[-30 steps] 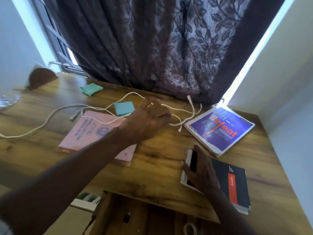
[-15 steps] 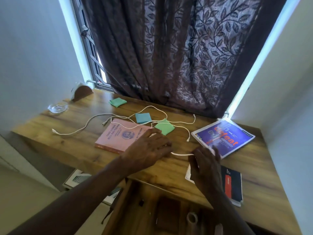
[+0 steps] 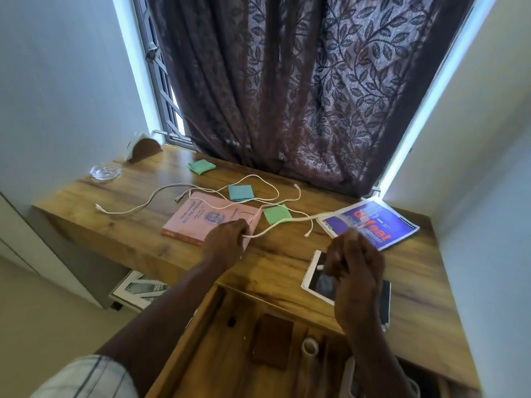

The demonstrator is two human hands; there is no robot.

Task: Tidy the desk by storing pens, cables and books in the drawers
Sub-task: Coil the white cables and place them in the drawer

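White cable [image 3: 275, 228] pinched in left hand [image 3: 225, 242]; right hand [image 3: 355, 271] blurred, grip unclear, near blue "defeat" magazine [image 3: 373, 225].

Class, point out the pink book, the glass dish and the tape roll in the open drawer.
Pink paperback book [image 3: 195, 216], head view, front cover.
Clear glass dish [image 3: 105, 172], head view, base.
White tape roll [image 3: 309, 353], head view, near rim.

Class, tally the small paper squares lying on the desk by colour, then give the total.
Green squares: 2
Blue square: 1
Total: 3
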